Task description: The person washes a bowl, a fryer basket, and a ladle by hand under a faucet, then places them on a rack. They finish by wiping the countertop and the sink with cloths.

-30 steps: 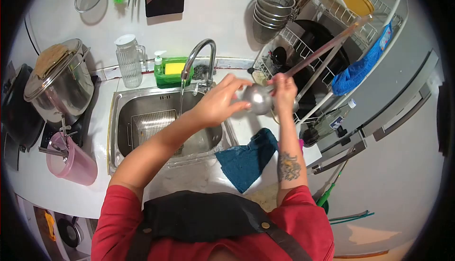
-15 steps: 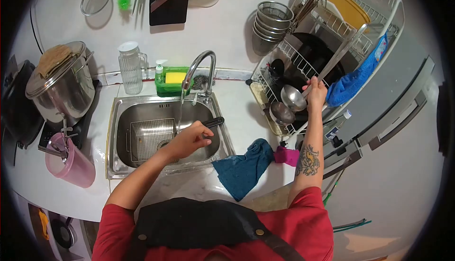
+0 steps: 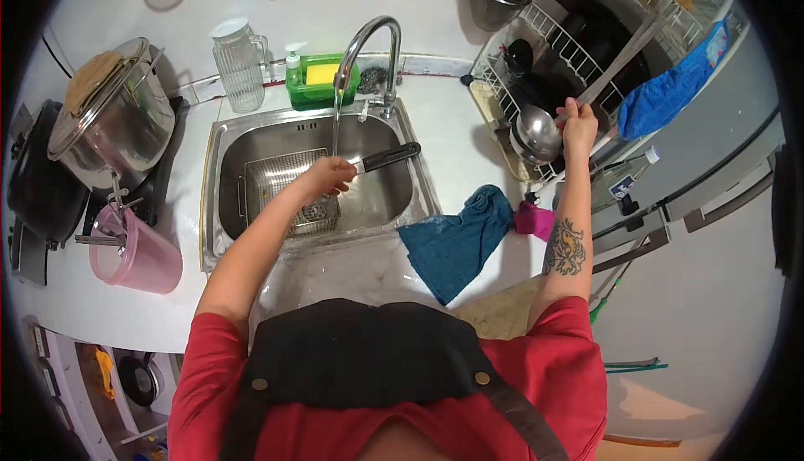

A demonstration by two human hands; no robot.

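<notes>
My right hand (image 3: 579, 132) grips the shaft of a long steel ladle (image 3: 540, 133) beside the dish rack. The ladle's handle slants up to the right over the rack. Its bowl overlaps a second rounded steel bowl, perhaps another ladle, which is mostly hidden below. Above the sink (image 3: 219, 139), my left hand (image 3: 329, 178) hovers near running water from the faucet (image 3: 368, 32); its fingers are loosely bent and appear to hold nothing. Close to those fingers lies the black handle of a wire fry basket (image 3: 289, 168), which rests in the sink.
Right of the sink lies a teal cloth (image 3: 461, 239). The wire dish rack (image 3: 578, 63) holds black pans and utensils. Left of the sink stand a pink utensil holder (image 3: 146, 256) and a large steel pot (image 3: 126, 134). A glass pitcher (image 3: 239, 67) and green soap caddy (image 3: 322, 92) stand behind.
The view has shifted downward. My right hand has lowered the ladle, so its bowl now overlaps the one below. My left hand has moved left relative to the basket handle.
</notes>
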